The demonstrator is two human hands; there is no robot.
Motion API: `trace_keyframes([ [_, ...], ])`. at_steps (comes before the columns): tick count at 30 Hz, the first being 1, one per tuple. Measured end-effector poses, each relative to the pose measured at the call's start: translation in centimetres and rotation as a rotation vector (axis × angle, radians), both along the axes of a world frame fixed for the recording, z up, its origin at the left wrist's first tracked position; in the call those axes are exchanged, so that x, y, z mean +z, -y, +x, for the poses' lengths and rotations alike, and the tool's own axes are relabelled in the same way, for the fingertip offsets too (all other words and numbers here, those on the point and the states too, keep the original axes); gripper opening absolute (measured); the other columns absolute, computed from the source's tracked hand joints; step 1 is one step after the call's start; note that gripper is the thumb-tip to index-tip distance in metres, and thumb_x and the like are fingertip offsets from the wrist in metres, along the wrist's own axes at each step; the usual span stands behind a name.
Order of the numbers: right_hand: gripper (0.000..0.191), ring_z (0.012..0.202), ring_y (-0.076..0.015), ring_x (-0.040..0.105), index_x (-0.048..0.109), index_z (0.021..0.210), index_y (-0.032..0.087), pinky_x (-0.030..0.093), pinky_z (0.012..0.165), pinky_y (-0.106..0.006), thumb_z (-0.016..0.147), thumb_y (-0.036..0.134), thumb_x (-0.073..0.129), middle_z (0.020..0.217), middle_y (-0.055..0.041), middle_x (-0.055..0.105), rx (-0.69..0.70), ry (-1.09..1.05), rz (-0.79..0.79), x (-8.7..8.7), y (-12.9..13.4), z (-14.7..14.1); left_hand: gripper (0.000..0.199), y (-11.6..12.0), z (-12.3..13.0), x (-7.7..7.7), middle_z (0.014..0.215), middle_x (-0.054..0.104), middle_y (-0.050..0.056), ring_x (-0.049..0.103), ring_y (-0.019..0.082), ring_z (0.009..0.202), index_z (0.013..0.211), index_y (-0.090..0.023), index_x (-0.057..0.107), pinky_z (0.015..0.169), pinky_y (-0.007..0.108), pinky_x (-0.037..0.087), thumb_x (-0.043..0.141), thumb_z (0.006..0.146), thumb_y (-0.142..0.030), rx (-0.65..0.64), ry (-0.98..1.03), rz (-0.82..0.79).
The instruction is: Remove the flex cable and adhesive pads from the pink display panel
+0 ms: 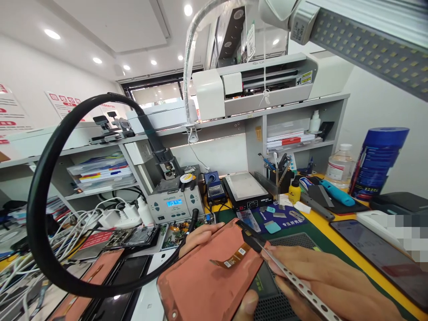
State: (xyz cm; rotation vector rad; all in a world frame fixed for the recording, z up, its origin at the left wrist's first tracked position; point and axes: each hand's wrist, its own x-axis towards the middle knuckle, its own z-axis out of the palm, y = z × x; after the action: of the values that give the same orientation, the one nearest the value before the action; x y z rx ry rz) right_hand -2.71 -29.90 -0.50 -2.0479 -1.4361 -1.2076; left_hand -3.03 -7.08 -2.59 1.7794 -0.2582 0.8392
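A salmon-coloured phone screen panel (pixel 203 285) is tilted up at the bottom centre, its back facing me. An orange-brown flex cable (pixel 230 261) lies across it. My left hand (pixel 202 236) grips the panel from behind, with fingers at its upper left edge and the thumb at its lower right edge. My right hand (pixel 327 276) holds metal tweezers (pixel 297 285) with round holes. Their tip meets the dark strip at the panel's upper right end. Whether the tip pinches anything is too small to tell.
A black hose (pixel 33 200) loops across the left side from a hot-air station (pixel 175 203). Behind the panel are a heating plate (pixel 245 185) and a blue card (pixel 284 220). A phone (pixel 377 254) lies at right; other phone parts (pixel 130 276) lie at left.
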Motion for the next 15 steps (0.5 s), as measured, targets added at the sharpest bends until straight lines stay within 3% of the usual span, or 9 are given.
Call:
trace_keyframes([
  [6,0.029,0.102,-0.0264,0.076,0.074,0.114,0.006,0.053,0.105,-0.027,0.092,0.006,0.055,0.113,-0.0156,0.077,0.005,-0.015,-0.005,-0.5,0.0,0.1,0.045,0.8,-0.1,-0.6,0.133,0.059,0.012,0.061,0.028,0.115,0.132,-0.019,0.056,0.097,0.051,0.053,0.063,0.095,-0.044,-0.043,0.196,-0.041],
  [11,0.039,0.109,-0.0275,0.073,0.072,0.122,0.012,0.058,0.102,-0.033,0.090,0.004,0.052,0.120,-0.0120,0.075,-0.044,-0.070,0.075,-2.6,0.4,-0.1,0.069,1.5,0.6,-1.6,0.122,0.059,0.011,0.061,0.036,0.119,0.127,-0.027,0.053,0.103,0.054,0.051,0.076,0.074,-0.065,-0.066,0.322,-0.087],
  [15,0.044,0.123,-0.0272,0.066,0.066,0.130,0.011,0.056,0.107,-0.038,0.088,0.004,0.055,0.132,-0.0116,0.069,-0.040,-0.060,-0.024,-3.9,1.4,0.2,0.069,1.1,1.3,-2.0,0.119,0.060,0.012,0.063,0.036,0.117,0.128,-0.028,0.052,0.101,0.055,0.052,0.074,0.076,-0.066,-0.118,0.380,-0.093],
])
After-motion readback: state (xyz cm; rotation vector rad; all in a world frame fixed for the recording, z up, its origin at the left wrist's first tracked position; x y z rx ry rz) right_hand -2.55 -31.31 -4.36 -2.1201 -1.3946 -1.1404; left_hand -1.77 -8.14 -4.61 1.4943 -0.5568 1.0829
